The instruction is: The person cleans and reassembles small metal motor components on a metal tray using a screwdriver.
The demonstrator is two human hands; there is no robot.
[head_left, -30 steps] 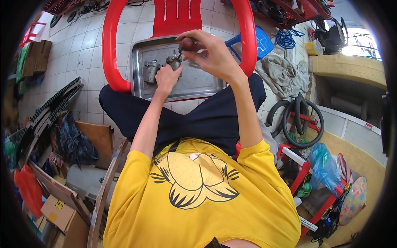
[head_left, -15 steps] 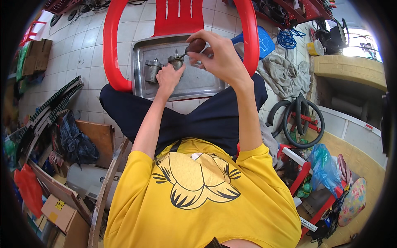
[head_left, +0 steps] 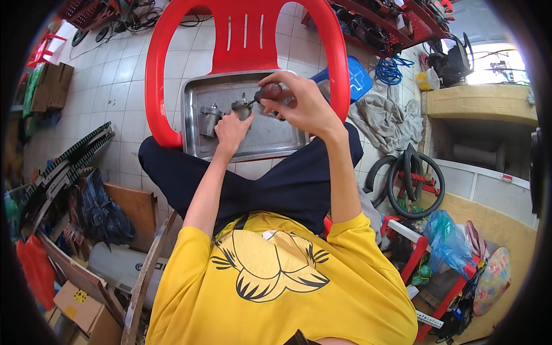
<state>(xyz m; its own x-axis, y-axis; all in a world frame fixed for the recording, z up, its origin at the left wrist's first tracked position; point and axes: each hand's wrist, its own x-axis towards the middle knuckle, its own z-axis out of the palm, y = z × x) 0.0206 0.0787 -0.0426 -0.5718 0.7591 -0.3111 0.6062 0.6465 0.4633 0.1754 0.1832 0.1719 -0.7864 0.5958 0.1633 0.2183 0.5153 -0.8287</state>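
Note:
My left hand [head_left: 231, 131] grips a grey metal carburetor [head_left: 242, 108] over a shallow steel tray, its fingers wrapped round the lower part. My right hand [head_left: 310, 106] is closed on a screwdriver [head_left: 269, 92] with a dark reddish-brown handle. The screwdriver's short shaft slants down to the left, its tip at the upper side of the carburetor. Whether the tip sits in a screw is too small to tell. A second carburetor [head_left: 210, 121] stands in the tray [head_left: 270, 152], left of my left hand. My right hand partly hides something small behind its fingers.
The tray rests on a red plastic chair [head_left: 244, 46] between my knees. A blue plastic stool [head_left: 359, 80], grey cloth [head_left: 388, 121] and black tyre tubes [head_left: 411, 178] lie to the right. Wooden boards [head_left: 132, 210] and a cardboard box [head_left: 80, 299] are on the left.
The whole view has shifted, so tray and chair appear lower. The screwdriver handle sits slightly lower relative to the carburetor. Both hands keep their hold.

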